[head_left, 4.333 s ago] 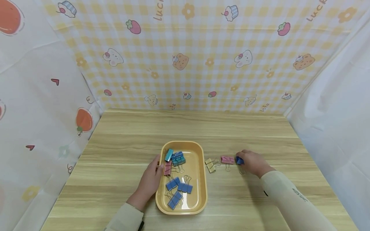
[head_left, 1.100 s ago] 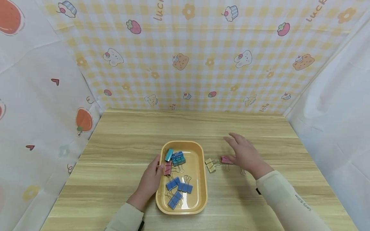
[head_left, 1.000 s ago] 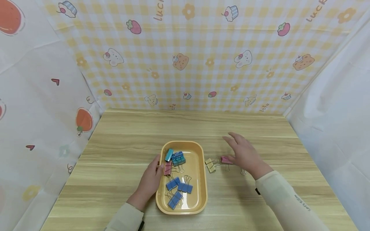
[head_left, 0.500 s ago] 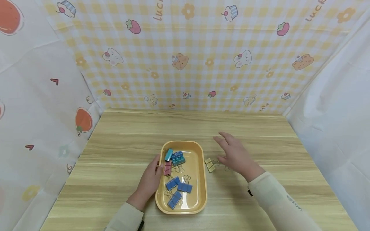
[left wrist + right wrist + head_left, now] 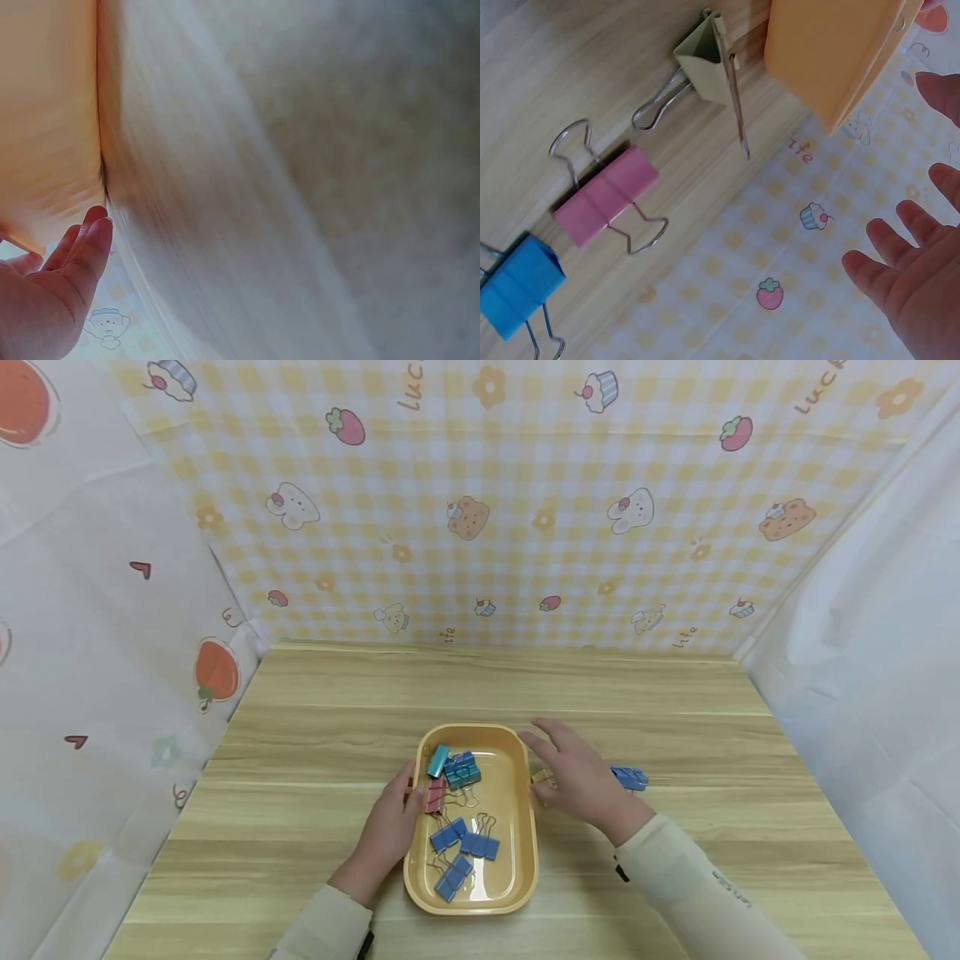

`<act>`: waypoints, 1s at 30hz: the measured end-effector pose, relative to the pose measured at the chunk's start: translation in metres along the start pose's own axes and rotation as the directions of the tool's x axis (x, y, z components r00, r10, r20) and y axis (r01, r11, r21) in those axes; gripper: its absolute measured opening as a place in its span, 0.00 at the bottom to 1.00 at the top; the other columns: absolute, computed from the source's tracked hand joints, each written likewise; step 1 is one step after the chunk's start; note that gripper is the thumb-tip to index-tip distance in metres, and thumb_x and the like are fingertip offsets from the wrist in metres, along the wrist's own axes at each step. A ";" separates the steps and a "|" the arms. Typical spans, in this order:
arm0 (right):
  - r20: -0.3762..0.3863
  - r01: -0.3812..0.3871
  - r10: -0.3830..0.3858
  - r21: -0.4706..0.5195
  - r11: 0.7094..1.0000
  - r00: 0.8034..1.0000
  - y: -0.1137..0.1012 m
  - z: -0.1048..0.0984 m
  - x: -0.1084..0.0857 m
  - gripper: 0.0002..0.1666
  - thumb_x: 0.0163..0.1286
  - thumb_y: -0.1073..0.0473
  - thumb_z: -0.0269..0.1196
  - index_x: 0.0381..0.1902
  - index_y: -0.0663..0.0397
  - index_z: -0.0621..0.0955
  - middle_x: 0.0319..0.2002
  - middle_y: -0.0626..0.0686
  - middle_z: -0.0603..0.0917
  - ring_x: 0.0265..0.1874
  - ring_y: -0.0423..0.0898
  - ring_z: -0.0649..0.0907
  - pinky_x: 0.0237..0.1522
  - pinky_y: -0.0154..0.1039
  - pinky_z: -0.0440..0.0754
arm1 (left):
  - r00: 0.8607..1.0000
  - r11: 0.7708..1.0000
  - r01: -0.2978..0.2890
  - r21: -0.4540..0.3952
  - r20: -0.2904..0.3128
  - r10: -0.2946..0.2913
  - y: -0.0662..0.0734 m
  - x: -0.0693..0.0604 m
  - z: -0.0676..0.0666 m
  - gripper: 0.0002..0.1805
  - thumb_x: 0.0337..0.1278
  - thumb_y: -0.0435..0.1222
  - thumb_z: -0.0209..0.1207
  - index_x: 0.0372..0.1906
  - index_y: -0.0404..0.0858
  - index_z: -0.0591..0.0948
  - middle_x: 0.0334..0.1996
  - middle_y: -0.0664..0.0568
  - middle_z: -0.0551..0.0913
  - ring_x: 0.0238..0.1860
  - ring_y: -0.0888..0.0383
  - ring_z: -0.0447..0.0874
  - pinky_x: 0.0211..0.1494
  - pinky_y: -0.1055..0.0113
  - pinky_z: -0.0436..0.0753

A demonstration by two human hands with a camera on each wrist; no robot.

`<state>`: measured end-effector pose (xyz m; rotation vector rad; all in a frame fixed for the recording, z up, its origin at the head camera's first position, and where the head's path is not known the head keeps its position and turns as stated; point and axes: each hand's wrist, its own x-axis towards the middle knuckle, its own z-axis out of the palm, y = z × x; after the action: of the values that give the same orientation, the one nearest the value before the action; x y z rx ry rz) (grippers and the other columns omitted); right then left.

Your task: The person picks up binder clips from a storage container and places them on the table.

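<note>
My left hand (image 5: 386,827) rests against the left side of the yellow tray (image 5: 532,860), its thumb at the rim. In the left wrist view its fingers are extended along the tray's outer wall. My right hand (image 5: 581,777), fingers spread and holding nothing, hovers just right of the tray above a pale yellow binder clip (image 5: 542,777), which it partly covers. A pink binder clip (image 5: 607,196) shows in the right wrist view but is hidden under the hand in the head view. Beyond the wrist lies a blue binder clip (image 5: 630,777).
Inside the tray lie several binder clips: a teal one (image 5: 438,761), a pink one (image 5: 435,796) and blue ones (image 5: 480,845). The wooden table (image 5: 337,693) ends at a yellow checked cloth (image 5: 525,552) behind, with white cloth (image 5: 862,610) on the right.
My right hand has let go of the blue clip and travelled left, over the pink clip to the yellow one. The blue clip shows again behind it. My left hand and the tray have stayed put.
</note>
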<state>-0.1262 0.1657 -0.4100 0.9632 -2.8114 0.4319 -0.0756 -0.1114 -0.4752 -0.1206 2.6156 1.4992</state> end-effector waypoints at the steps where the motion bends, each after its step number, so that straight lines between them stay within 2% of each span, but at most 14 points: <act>1: 0.002 0.000 0.000 0.009 1.000 1.000 -0.002 0.000 0.001 0.42 0.53 0.59 0.73 0.66 0.53 0.71 0.67 0.61 0.68 0.64 0.58 0.70 0.60 0.53 0.74 | 1.000 1.000 0.001 0.000 0.000 -0.001 0.000 0.000 0.000 0.29 0.76 0.40 0.43 0.76 0.38 0.54 0.67 0.39 0.67 0.61 0.43 0.73 0.60 0.49 0.75; 6: 0.050 -0.013 0.012 0.035 0.999 0.999 -0.015 0.004 0.003 0.42 0.54 0.55 0.74 0.67 0.51 0.71 0.68 0.59 0.67 0.64 0.56 0.71 0.56 0.49 0.78 | 1.000 1.000 -0.003 -0.003 -0.004 0.003 -0.001 0.000 0.000 0.29 0.76 0.40 0.43 0.76 0.39 0.54 0.67 0.40 0.68 0.59 0.45 0.74 0.60 0.49 0.76; 9: 0.094 -0.013 0.009 0.044 0.999 0.996 -0.022 0.008 0.003 0.43 0.56 0.53 0.73 0.68 0.48 0.70 0.68 0.57 0.68 0.64 0.55 0.71 0.58 0.50 0.77 | 1.000 1.000 -0.008 -0.004 -0.003 0.008 -0.001 0.000 0.000 0.29 0.76 0.40 0.43 0.76 0.40 0.54 0.67 0.41 0.68 0.59 0.45 0.75 0.59 0.49 0.77; 15: 0.153 0.030 -0.044 0.090 0.995 0.987 -0.031 0.015 0.004 0.43 0.57 0.52 0.72 0.70 0.47 0.68 0.68 0.57 0.67 0.65 0.56 0.70 0.63 0.52 0.72 | 1.000 1.000 0.003 0.000 -0.001 -0.003 -0.001 0.001 0.001 0.29 0.76 0.40 0.43 0.76 0.40 0.54 0.68 0.41 0.67 0.60 0.45 0.74 0.60 0.49 0.76; 22: 0.174 0.085 -0.100 0.094 0.992 0.980 -0.038 0.019 0.004 0.42 0.57 0.50 0.72 0.68 0.50 0.70 0.67 0.57 0.69 0.62 0.56 0.74 0.61 0.51 0.74 | 1.000 1.000 0.006 0.001 -0.003 -0.006 -0.001 0.000 0.000 0.29 0.76 0.40 0.43 0.76 0.39 0.54 0.67 0.40 0.68 0.59 0.45 0.75 0.59 0.49 0.76; 30: 0.267 0.049 -0.080 0.119 0.992 0.960 -0.048 0.022 0.003 0.40 0.58 0.48 0.71 0.67 0.50 0.72 0.66 0.56 0.70 0.62 0.55 0.74 0.60 0.51 0.75 | 1.000 1.000 0.003 -0.005 -0.001 -0.003 0.000 -0.001 0.000 0.29 0.76 0.40 0.43 0.76 0.39 0.54 0.69 0.40 0.65 0.62 0.44 0.72 0.62 0.47 0.73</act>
<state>-0.0998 0.1210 -0.4193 1.2201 -3.0129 0.4871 -0.0750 -0.1116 -0.4751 -0.1258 2.6120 1.5048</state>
